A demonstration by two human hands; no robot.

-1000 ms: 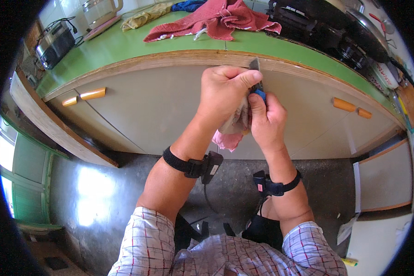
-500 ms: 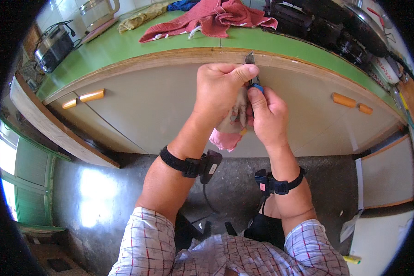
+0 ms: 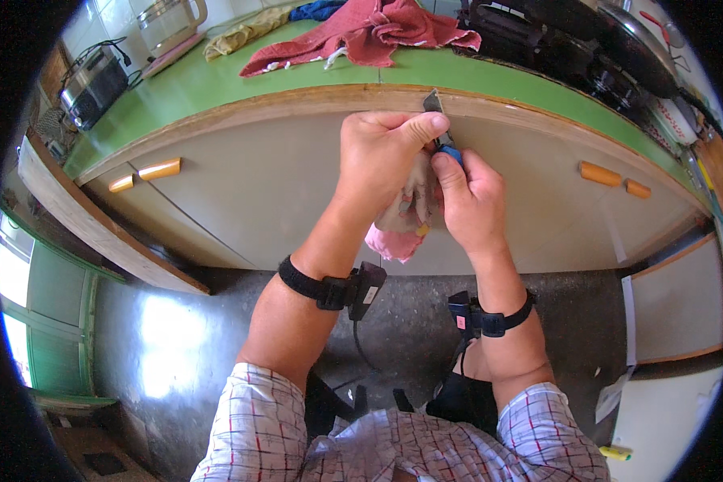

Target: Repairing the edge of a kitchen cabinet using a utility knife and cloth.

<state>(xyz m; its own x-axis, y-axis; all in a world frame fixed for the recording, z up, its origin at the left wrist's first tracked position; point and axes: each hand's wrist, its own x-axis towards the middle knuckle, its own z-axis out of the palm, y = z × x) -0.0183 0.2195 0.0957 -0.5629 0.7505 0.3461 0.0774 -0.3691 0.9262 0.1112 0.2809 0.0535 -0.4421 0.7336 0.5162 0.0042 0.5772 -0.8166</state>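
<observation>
Both my hands are raised close together before the counter's front edge, at a narrow tool (image 3: 451, 153) with a blue part and a flat grey metal end; its exact kind is unclear. My left hand (image 3: 377, 153) is closed, its thumb pressed across the metal part. My right hand (image 3: 470, 193) is closed around the blue part, thumb on top. The metal end sticks up past my left thumb and overlaps the wooden edge. Behind and below my hands hang a greyish patterned cloth (image 3: 406, 205) and a pink cloth (image 3: 394, 243); my hands hide their upper parts.
On the green counter (image 3: 193, 95) lie a red cloth (image 3: 361, 32) and a yellowish cloth (image 3: 245, 34). A toaster (image 3: 95, 84) stands at left, a black stove (image 3: 530, 44) and pan at right. Cupboard fronts have wooden handles (image 3: 161, 168). Cabled black devices (image 3: 367, 291) are strapped to my wrists.
The view has shifted slightly. My hands keep nearly the same pose and grip, and the tool's metal end shows a little more clearly above my left thumb.
</observation>
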